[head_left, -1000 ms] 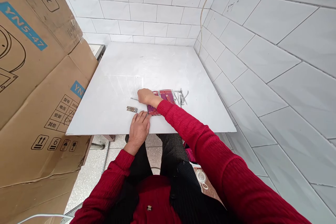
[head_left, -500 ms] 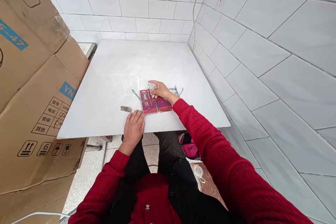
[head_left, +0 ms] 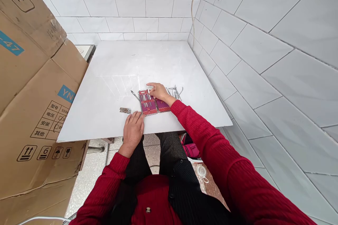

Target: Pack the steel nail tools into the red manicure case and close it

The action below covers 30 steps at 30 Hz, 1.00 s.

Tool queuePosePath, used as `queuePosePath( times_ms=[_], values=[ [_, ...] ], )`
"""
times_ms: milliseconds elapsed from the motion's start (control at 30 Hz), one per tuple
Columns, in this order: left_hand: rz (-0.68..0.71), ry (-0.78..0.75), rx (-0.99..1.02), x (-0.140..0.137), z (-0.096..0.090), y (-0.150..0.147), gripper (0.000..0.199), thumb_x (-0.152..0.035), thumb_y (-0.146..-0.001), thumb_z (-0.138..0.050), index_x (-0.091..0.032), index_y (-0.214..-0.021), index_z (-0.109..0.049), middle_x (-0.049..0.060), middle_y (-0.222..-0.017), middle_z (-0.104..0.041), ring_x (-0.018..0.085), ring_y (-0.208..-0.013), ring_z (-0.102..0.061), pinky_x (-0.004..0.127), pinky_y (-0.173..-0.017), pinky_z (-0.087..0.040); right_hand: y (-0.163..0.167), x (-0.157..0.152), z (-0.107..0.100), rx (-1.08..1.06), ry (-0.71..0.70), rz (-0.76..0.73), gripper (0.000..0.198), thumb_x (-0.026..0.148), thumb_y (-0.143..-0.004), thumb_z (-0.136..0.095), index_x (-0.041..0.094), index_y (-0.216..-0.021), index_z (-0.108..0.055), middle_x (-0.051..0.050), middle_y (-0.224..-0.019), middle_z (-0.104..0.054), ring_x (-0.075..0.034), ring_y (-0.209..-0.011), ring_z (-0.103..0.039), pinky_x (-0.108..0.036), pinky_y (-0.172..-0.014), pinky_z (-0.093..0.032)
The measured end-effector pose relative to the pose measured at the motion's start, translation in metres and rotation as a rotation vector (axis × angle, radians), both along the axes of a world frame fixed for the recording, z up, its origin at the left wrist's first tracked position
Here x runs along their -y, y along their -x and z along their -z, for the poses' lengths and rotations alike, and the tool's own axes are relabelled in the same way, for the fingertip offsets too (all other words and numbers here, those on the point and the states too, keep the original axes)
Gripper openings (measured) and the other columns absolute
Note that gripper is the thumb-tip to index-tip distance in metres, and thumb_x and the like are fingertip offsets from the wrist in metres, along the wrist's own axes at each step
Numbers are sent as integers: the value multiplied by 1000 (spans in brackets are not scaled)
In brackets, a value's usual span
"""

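Note:
A manicure case [head_left: 151, 111] with a red and purple lining lies open on the white table, several slim metal tools in its left half. Above that half, my right hand [head_left: 158, 92] pinches a thin metal manicure tool [head_left: 148, 90], upright between thumb and fingers; its exact kind is too small to tell. My left hand [head_left: 134, 128] rests flat at the table's front edge, fingertips beside the case's lower left corner. Nail clippers [head_left: 125, 110] lie to its upper left. A slender metal tool [head_left: 135, 94] lies against the case's left side. My right hand hides part of the case.
Right of the case lie several metal tools [head_left: 175, 92], some with curved handles. The white table [head_left: 116, 56] meets tiled walls [head_left: 148, 7] behind and at right. Large cardboard boxes [head_left: 37, 88] stand along the left. A pink item [head_left: 191, 150] sits below the table.
My right hand has shifted slightly left with the thin tool, which now points down over the case's left half. My left hand stays in place. The camera view has tilted a little.

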<state>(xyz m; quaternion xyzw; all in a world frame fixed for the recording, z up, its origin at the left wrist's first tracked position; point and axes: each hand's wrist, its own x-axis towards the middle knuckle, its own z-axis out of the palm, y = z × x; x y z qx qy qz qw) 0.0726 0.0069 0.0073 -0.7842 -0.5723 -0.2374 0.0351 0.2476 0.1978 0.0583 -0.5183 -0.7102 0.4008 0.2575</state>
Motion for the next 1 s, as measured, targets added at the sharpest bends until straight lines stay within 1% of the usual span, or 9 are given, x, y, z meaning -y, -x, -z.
queuePosePath(
  times_ms=[100,200,300,367,467,600,767,1000],
  values=[
    [1,6,15,0,0,0,40,-20,-104,-40,-19,-133,-67,14,-139,-68,30,-137,-57,51,-120,-40,-1,1,0,50,-32,1,56,7,-83,-69,18,-138,-69,-1,-91,-78,-12,-66,-66,-28,-81,-58],
    [3,-5,13,0,-1,0,40,-20,-104,-40,-19,-133,-67,13,-139,-69,29,-136,-58,51,-120,-40,-1,2,0,127,-114,16,45,9,-90,-61,19,-132,-74,-3,-97,-79,-15,-82,-71,-30,-90,-56],
    [6,-2,18,0,-1,0,39,-20,-104,-41,-19,-133,-68,13,-140,-68,29,-137,-58,50,-120,-40,-2,3,2,208,-219,42,41,9,-97,-50,20,-127,-77,-6,-114,-78,-19,-100,-70,-32,-98,-53],
    [4,1,23,0,-1,-1,39,-20,-104,-41,-18,-132,-68,13,-140,-68,30,-137,-58,51,-120,-40,-2,5,3,242,-257,49,42,9,-99,-47,21,-124,-78,-8,-121,-76,-21,-108,-69,-33,-99,-51],
    [-1,-4,24,0,-1,-1,39,-19,-104,-40,-19,-132,-68,13,-139,-69,29,-137,-58,50,-120,-40,0,8,8,275,-276,39,45,8,-100,-43,22,-122,-80,-9,-121,-73,-21,-107,-67,-31,-96,-51],
    [4,-8,15,0,-1,-1,39,-20,-104,-40,-17,-131,-68,13,-139,-69,30,-137,-58,50,-120,-40,1,15,16,289,-313,35,49,6,-99,-40,24,-123,-79,-7,-113,-70,-20,-100,-65,-29,-88,-51],
    [0,-20,6,-1,0,0,39,-20,-104,-40,-18,-131,-68,13,-139,-69,29,-136,-58,50,-120,-40,1,22,22,317,-356,45,47,3,-99,-41,19,-127,-76,-8,-114,-66,-19,-95,-62,-27,-81,-48],
    [-4,-41,-15,-1,3,0,38,-19,-105,-40,-17,-131,-68,13,-138,-70,29,-135,-59,48,-120,-41,3,27,28,383,-449,21,45,2,-98,-41,17,-123,-75,-7,-110,-64,-18,-91,-58,-27,-73,-42]
  ],
)
